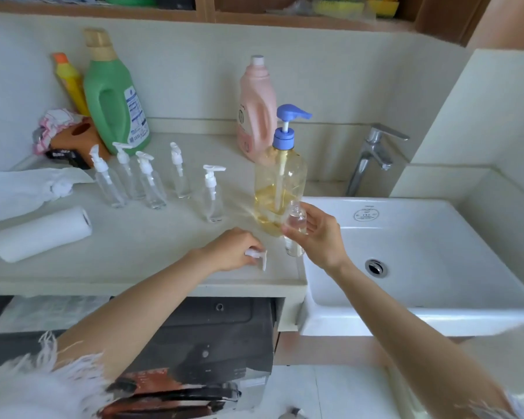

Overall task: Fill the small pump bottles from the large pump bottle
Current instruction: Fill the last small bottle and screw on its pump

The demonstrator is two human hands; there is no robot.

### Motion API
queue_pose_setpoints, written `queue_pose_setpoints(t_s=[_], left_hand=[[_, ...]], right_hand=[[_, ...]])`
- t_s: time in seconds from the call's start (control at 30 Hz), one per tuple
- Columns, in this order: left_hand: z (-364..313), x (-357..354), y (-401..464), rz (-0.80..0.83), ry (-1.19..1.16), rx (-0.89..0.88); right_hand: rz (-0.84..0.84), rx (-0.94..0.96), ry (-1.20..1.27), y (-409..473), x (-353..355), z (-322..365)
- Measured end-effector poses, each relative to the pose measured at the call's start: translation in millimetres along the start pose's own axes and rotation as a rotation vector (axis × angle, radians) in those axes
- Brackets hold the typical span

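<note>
The large pump bottle [280, 176], clear with yellow liquid in its lower half and a blue pump, stands on the counter beside the sink. My right hand [318, 234] holds a small clear bottle [296, 219] without its pump, tilted, just in front of the large bottle. My left hand [232, 249] rests on the counter and pinches a white pump head [259, 257] lying there. Several small clear pump bottles [152, 179] with white pumps stand in a loose row further left, the nearest [213, 195] a little apart.
A white sink [421, 255] with a tap [372, 155] lies to the right. Pink [256, 113], green [112, 95] and yellow [70, 83] bottles stand against the wall. A paper roll [43, 234] and white plastic bag [22, 189] lie on the left of the counter [139, 261].
</note>
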State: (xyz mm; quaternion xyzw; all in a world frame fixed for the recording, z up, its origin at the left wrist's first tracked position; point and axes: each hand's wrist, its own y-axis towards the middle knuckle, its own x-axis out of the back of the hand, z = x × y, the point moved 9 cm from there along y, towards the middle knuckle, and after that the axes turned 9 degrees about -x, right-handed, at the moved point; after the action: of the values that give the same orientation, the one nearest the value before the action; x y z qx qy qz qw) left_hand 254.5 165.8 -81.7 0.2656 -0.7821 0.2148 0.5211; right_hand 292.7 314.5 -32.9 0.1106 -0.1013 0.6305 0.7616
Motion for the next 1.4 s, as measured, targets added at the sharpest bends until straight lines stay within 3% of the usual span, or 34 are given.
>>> queue_pose_setpoints(t_s=[0.1, 0.2, 0.33, 0.47, 0.57, 0.73, 1.03, 1.4], left_hand=[[3, 19, -6, -0.07, 0.008, -0.053], [17, 72, -17, -0.339, -0.043, -0.037], [34, 154, -47, -0.703, -0.458, 0.022], [27, 203, -76, -0.914, -0.842, -0.127], [21, 207, -88, -0.941, -1.023, -0.194], [17, 201, -99, -0.917, -1.057, -0.215], [16, 219, -117, -0.968, -1.029, -0.275], [18, 200, -110, -0.851, -0.805, -0.242]], right_hand=[[-0.03, 0.002, 0.006, -8, -4, 3], [-0.051, 0.018, -0.006, -11, -12, 7], [-0.056, 0.023, -0.011, -10, -32, 17], [-0.056, 0.023, -0.016, -10, -50, 27], [-0.047, 0.046, -0.032, -14, -61, 35], [-0.075, 0.041, -0.09, -16, -70, 36], [-0.08, 0.028, -0.151, -19, -90, 41], [-0.071, 0.05, -0.254, -11, -109, 47]])
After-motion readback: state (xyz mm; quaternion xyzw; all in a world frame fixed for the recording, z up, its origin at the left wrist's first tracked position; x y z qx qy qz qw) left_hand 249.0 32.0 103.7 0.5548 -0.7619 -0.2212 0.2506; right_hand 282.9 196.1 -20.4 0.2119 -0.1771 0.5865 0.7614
